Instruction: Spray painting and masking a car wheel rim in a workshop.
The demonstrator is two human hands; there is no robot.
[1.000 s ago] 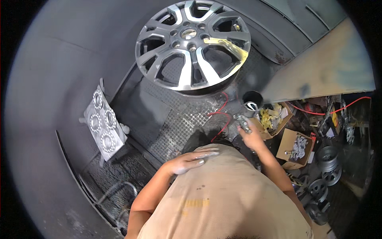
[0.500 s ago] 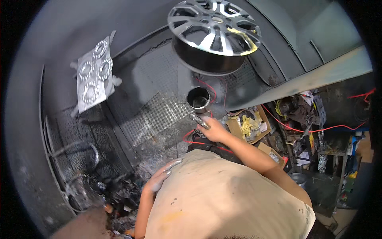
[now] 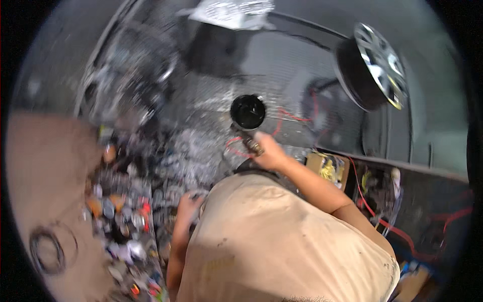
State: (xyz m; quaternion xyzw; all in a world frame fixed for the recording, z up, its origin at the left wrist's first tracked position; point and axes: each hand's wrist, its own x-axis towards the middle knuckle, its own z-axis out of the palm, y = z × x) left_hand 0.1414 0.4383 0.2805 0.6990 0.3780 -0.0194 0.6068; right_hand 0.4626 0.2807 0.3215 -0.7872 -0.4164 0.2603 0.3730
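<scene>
My right hand (image 3: pixel 270 152) is wrapped round the handle of a spray gun (image 3: pixel 253 144) in front of my body. On top of the gun sits a round dark cup (image 3: pixel 248 111), open at the top, with dark shiny insides. A red hose (image 3: pixel 279 123) runs close by the gun and over the floor. My left hand (image 3: pixel 190 204) hangs beside the left edge of my beige shirt (image 3: pixel 261 221). Motion smears its fingers, and I cannot make out whether they hold anything.
A silver and black wheel rim (image 3: pixel 380 63) stands raised at the far right. At the far edge is a silver-coated board (image 3: pixel 229 14) with ring-shaped parts. Jumbled bottles and cans (image 3: pixel 118 211) lie at left. A cardboard box (image 3: pixel 322 166) with yellow items sits at right.
My view has swung left, so the wheel rim and board appear farther right and more clutter shows at left. My left hand has come off the shirt front. The right hand keeps the spray gun.
</scene>
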